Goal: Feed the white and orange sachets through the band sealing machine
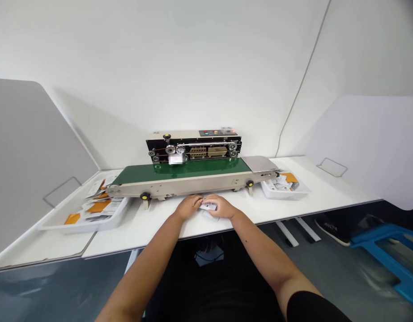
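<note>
Close together at the front of the white table, both my hands are on a small white printed packet. My right hand curls round its right side, thumb and fingers closed on it. At its left edge, my left hand has its fingers pressed together on the packet. The fingers cover part of it. Just behind my hands stands a band sealing machine with a green conveyor belt. A small white piece, blurred out, shows at the sealing head above the belt.
A white tray of white and orange packets stands left, partly under the machine's end. Another white tray with similar packets is at the right. Pale side panels flank the table. A blue stool stands on the floor at right.
</note>
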`<action>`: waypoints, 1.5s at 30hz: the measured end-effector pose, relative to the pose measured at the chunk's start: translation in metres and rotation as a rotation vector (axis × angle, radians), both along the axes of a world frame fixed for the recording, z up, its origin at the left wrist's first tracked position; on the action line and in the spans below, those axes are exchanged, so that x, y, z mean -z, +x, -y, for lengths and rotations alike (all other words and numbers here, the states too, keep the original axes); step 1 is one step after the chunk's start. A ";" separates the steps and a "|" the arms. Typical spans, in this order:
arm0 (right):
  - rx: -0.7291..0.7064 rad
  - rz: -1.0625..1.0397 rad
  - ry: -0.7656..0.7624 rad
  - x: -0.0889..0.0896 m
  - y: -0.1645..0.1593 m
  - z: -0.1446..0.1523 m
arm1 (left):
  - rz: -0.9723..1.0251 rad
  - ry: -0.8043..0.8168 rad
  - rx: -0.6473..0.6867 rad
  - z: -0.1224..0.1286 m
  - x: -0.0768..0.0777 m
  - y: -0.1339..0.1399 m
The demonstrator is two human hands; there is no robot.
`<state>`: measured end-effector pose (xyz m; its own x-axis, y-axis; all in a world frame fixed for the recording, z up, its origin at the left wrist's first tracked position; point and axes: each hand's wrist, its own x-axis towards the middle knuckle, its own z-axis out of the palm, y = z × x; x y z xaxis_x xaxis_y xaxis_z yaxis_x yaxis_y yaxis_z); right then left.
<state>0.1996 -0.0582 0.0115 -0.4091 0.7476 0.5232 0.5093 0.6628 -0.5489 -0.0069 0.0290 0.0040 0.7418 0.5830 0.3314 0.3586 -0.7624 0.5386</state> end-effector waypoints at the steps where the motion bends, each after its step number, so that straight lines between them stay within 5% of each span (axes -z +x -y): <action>1: 0.026 -0.024 0.003 -0.001 0.003 0.001 | 0.008 -0.010 -0.020 0.000 0.000 0.000; 6: 0.086 -0.208 -0.004 -0.005 0.011 0.006 | 0.158 -0.168 -0.074 0.002 0.001 -0.001; 11: 0.025 -0.220 0.032 -0.005 0.005 0.017 | 0.320 -0.556 0.224 0.007 -0.004 -0.006; 16: 0.040 -0.167 -0.027 -0.001 0.002 0.022 | 0.336 -0.698 0.316 0.010 -0.009 -0.010; 22: 0.354 -0.288 -0.021 0.009 -0.001 0.016 | 0.454 -0.744 0.228 0.013 -0.007 -0.004; 27: 0.452 -0.278 -0.270 0.010 0.003 0.018 | 0.443 -0.689 0.167 0.011 -0.002 -0.002; 30: 0.547 -0.290 -0.264 0.008 0.006 0.025 | 0.418 -0.596 0.101 0.008 -0.002 -0.003; 33: 0.644 -0.491 -0.335 0.004 -0.002 0.032 | 0.461 -0.314 -0.093 0.010 -0.007 -0.006; 35: 0.501 -0.662 -0.533 0.001 -0.014 0.035 | 0.475 -0.110 -0.162 0.015 -0.013 -0.008; 37: 0.321 -0.813 -0.679 -0.004 -0.025 0.035 | 0.412 -0.009 -0.105 0.022 -0.017 -0.008; 39: 0.279 -0.927 -0.663 -0.010 -0.031 0.034 | 0.311 0.014 -0.027 0.030 -0.020 -0.006; 45: 0.506 -0.845 -0.489 -0.032 -0.009 0.028 | 0.167 0.148 0.128 0.043 -0.020 0.000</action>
<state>0.1905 -0.0863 0.0434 0.3537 0.9309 0.0915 -0.0027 0.0989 -0.9951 -0.0071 -0.0138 0.0244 0.7342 0.4236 0.5306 0.1692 -0.8710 0.4613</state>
